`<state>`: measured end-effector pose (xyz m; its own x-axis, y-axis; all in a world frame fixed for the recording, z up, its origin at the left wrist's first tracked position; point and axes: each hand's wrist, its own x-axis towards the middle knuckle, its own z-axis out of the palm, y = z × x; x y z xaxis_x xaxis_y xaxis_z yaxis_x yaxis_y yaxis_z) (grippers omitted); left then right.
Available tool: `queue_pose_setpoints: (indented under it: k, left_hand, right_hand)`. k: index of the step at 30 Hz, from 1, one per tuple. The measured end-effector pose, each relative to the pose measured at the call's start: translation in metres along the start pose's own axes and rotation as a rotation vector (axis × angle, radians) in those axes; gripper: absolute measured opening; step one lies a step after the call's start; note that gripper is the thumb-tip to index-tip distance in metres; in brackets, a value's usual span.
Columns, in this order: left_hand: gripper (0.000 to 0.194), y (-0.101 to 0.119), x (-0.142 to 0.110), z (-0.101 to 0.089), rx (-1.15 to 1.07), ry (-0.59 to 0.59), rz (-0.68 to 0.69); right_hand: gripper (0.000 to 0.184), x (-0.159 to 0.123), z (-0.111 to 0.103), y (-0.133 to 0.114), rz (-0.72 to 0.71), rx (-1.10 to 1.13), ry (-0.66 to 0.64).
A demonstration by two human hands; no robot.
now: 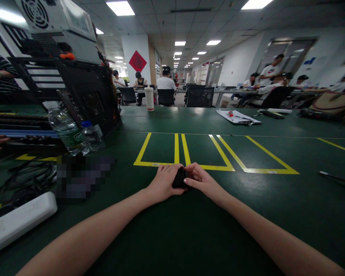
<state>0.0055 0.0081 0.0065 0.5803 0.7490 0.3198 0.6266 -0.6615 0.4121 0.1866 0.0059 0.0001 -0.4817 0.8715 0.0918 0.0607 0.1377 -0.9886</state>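
Observation:
A small black box-shaped object (178, 179) is held between my hands, low over the green table (172, 230); its exact kind does not show. My left hand (165, 182) is closed around its left side, with the thumb below and the fingers over the top. From the right, my right hand (202, 181) pinches its edge between thumb and fingertips. Part of the object is hidden by the fingers. Yellow tape outlines (176, 149) lie on the table just beyond both hands.
At left stand an open computer case (89, 96), plastic bottles (66, 132), cables (20, 180) and a white power strip (23, 222). A white cup (149, 99) and a clipboard (238, 117) are farther back. A dark tool (337, 179) lies right. People sit beyond.

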Motion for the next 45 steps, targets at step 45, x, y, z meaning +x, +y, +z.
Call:
queue_pose_setpoints:
  k: [45]
  left_hand:
    - [0.055,0.002,-0.001,-0.003,-0.022,-0.025,0.001]
  right_hand:
    - [0.029,0.002,0.002,0.000,0.031,-0.017,0.043]
